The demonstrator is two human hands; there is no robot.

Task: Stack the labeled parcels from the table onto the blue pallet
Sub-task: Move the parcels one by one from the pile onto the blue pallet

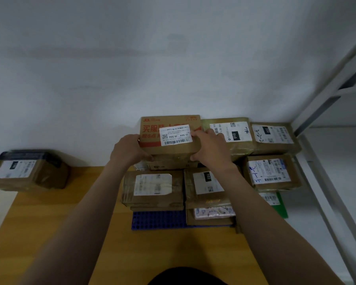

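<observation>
A brown parcel with red print and a white label [169, 130] sits on top of the rear stack, against the wall. My left hand [130, 150] grips its left end and my right hand [209, 146] grips its right end. Below and around it, several labeled cardboard parcels are stacked on the blue pallet [158, 220], whose front left part shows bare. A front parcel [152, 188] and one marked 102 [206, 186] lie nearest me. One more labeled parcel [27, 169] stands apart at the table's far left.
The wooden table [56, 223] runs under my arms. A white wall rises right behind the stack. A white metal frame [321, 182] runs along the right side. A green item [280, 204] pokes out under the right-hand parcels.
</observation>
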